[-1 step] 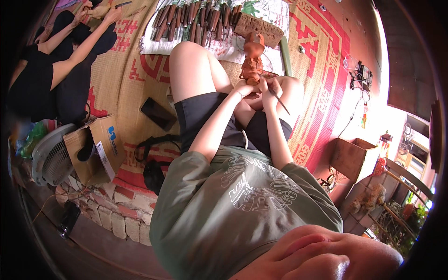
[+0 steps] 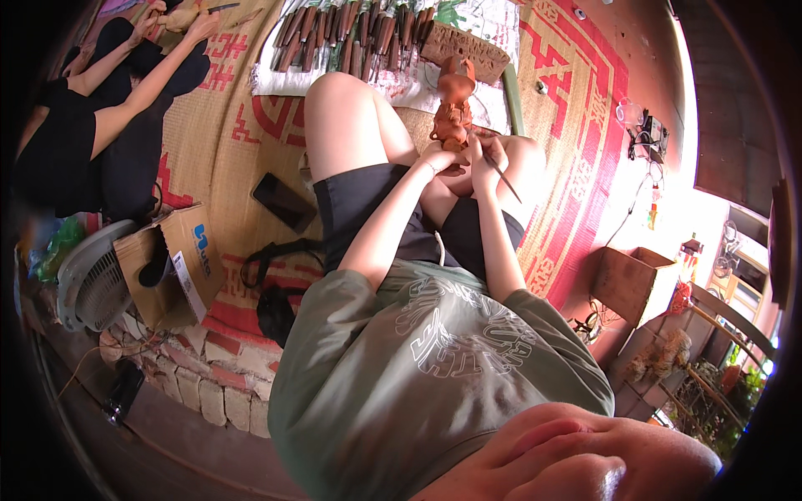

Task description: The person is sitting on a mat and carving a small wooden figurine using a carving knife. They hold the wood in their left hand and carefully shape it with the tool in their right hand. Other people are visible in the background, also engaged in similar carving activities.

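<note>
A reddish-brown carved figurine (image 2: 455,92) stands out beyond my knees, its near end low between my legs. My left hand (image 2: 439,158) is closed round that near end, its fingers partly hidden by the carving. In my right hand (image 2: 487,163), pinched like a pen, is a slim dark carving tool (image 2: 505,178). The tool's rear end points back toward me and to the right, while its front end meets the carving's right side. Whether the tip touches the surface is too small to tell.
Many wooden-handled carving tools (image 2: 359,37) lie on a white cloth (image 2: 280,83) ahead. Beside them rests a carved wooden block (image 2: 464,52). A phone (image 2: 284,203), cardboard box (image 2: 180,267) and grey fan (image 2: 96,280) are left; another person (image 2: 109,125) works there. A wooden box (image 2: 632,284) stands right.
My right hand and the slim carving tool have shifted very slightly to the right. The figurine and my left hand look much the same.
</note>
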Demonstrator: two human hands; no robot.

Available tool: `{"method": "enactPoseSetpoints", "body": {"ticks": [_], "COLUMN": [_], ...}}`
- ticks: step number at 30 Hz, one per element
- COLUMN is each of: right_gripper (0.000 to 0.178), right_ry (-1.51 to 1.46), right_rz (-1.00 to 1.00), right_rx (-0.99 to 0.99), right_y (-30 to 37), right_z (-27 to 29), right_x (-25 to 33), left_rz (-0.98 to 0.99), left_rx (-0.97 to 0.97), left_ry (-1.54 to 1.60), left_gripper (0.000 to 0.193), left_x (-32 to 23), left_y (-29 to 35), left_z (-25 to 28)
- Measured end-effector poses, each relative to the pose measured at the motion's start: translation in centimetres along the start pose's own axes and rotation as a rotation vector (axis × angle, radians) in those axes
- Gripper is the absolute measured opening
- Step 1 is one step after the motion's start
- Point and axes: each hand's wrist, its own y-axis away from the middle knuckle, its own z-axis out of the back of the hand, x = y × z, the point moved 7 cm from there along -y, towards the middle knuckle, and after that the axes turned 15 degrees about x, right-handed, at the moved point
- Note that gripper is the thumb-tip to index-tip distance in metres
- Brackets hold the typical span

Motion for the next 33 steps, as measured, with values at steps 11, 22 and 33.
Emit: {"method": "enactPoseSetpoints", "body": {"ticks": [11,22,33], "right_gripper": [0.013,0.022,0.019], "right_ry": [0.183,0.228,0.224], "right_rz": [-0.017,0.037,-0.017], "right_rx": [0.02,0.031,0.083], "right_y": [0.3,0.6,1.3], "right_z": [-0.6,-1.0,-1.5], "right_x": [-0.1,0.3,0.0], "left_rz": [-0.065,-0.161,-0.25], "left_rx": [-0.008,-0.165,-0.337], "left_ry": [-0.035,-0.346,-0.648], "left_gripper": [0.034,0.031,0.035], "left_x": [0.2,-0.2,-2.2], "left_y": [0.0,-0.4,1.8], "left_z": [0.1,1.0,0.1]}}
